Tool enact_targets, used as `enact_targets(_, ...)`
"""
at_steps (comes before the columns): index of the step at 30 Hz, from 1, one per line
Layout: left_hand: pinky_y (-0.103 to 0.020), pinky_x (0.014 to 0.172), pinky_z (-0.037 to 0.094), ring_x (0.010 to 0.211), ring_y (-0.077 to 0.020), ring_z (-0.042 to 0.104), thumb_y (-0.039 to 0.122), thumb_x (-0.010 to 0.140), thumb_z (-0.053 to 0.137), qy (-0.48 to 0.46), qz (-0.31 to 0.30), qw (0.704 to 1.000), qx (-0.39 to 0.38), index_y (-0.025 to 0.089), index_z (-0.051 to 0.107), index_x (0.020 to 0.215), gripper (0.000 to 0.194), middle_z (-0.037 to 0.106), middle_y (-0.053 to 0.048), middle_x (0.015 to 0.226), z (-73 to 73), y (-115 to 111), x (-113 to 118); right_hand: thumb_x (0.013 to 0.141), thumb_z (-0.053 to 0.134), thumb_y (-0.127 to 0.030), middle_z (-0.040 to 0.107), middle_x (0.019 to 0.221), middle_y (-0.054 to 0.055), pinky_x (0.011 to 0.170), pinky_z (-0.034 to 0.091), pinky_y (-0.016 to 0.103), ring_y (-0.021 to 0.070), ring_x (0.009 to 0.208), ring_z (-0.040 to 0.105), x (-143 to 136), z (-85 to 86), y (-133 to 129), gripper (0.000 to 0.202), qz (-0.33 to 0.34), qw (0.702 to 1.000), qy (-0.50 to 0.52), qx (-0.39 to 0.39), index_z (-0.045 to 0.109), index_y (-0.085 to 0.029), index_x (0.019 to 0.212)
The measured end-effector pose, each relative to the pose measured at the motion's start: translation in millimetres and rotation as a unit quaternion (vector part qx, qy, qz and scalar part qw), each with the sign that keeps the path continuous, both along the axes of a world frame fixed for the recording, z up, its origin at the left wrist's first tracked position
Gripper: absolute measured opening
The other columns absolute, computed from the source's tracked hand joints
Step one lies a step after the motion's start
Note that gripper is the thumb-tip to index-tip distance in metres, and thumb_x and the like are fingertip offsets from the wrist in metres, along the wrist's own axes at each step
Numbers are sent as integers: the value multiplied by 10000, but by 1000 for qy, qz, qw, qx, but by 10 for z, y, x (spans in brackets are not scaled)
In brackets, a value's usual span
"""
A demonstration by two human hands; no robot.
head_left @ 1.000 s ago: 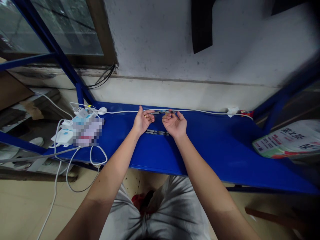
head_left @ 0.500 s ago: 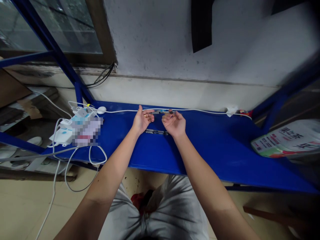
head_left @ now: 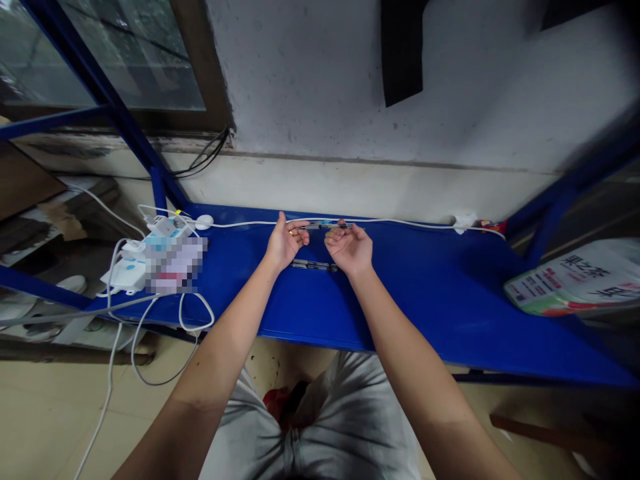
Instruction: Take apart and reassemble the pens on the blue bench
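Observation:
A slim clear pen (head_left: pixel 324 225) with blue and dark parts spans the gap between my hands, above the back part of the blue shelf top. My left hand (head_left: pixel 286 244) is at its left end, fingers curled and the thumb pointing up, with a ring on one finger. My right hand (head_left: pixel 350 248) pinches its right end, palm turned up, and a thin tip shows past the thumb. Just below, several dark and clear pens (head_left: pixel 313 265) lie side by side on the blue surface, partly hidden by my right hand.
A white power strip (head_left: pixel 125 272) with plugs and looped white cables (head_left: pixel 197 310) is at the left, beside a blurred-out item (head_left: pixel 175 265). Along the back edge runs a white cable (head_left: pixel 400 221). A large labelled bottle (head_left: pixel 575 280) lies at the right. Blue frame posts (head_left: pixel 120 127) flank the shelf.
Both hands and the pen keep nearly the same place. The view has shifted very slightly.

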State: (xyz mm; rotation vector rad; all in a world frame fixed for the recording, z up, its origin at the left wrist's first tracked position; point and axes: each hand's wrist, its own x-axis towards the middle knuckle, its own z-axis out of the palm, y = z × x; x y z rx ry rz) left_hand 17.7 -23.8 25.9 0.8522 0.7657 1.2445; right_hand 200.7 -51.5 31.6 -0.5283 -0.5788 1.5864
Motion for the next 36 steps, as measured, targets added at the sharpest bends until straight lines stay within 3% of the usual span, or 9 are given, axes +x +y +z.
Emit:
enact_targets(5,-306,621,494,590,-152,608,690,959,543,12,17,1000,13,129,755,900,603,643,-71,650,-30,-5,-1,917,553,-485,532,675,17,569,446,324,177,622,503,29,21,49,280,0,1000,-26,-13,659,-228,888)
enact_targets(9,-269,585,453,582,-131,600,473,856,780,84,58,993,55,131,766,898,345,664,-46,666,-103,16,-9,804,716,-413,619,698,25,517,388,278,141,595,515,51,-18,132,230,-61,987,-150,-6,698,-188,846)
enact_targets(12,-270,597,456,598,-139,611,377,823,802,159,81,981,78,146,776,881,239,681,-40,683,-136,54,-37,697,785,-298,660,678,25,512,386,264,132,583,537,81,-92,197,181,-113,968,-224,10,700,-179,804)
enact_targets(17,-277,627,435,641,-164,608,335,855,744,255,135,952,104,170,768,806,173,692,-46,712,-175,145,-195,652,735,-227,713,670,50,514,437,259,137,567,574,204,-183,292,131,-135,955,-264,-10,690,-179,766)
enact_targets(21,-324,821,485,820,-212,647,229,837,728,357,174,898,192,199,782,863,66,734,-62,880,-269,228,-373,643,691,-190,711,668,36,497,437,236,126,564,578,282,-222,355,104,-184,948,-257,-42,672,-187,745)
enact_targets(25,-440,1042,447,1101,-294,619,206,870,692,518,131,802,268,216,776,1065,213,731,-108,1162,-343,331,-409,633,665,-175,706,669,25,482,439,226,127,570,588,288,-271,402,105,-211,942,-252,-67,657,-192,737)
enact_targets(28,-491,1119,391,1226,-338,540,217,908,659,591,104,737,310,202,750,1197,304,697,-132,1305,-347,430,-342,632,667,-167,706,671,26,484,454,228,128,570,592,283,-295,417,110,-220,941,-246,-74,655,-190,739)
enact_targets(36,-510,1053,430,1195,-364,523,203,899,658,675,53,675,294,189,747,1208,322,664,-167,1253,-311,716,-180,671,692,-173,721,680,39,476,454,228,125,555,595,297,-276,411,79,-227,943,-232,-75,658,-182,742)
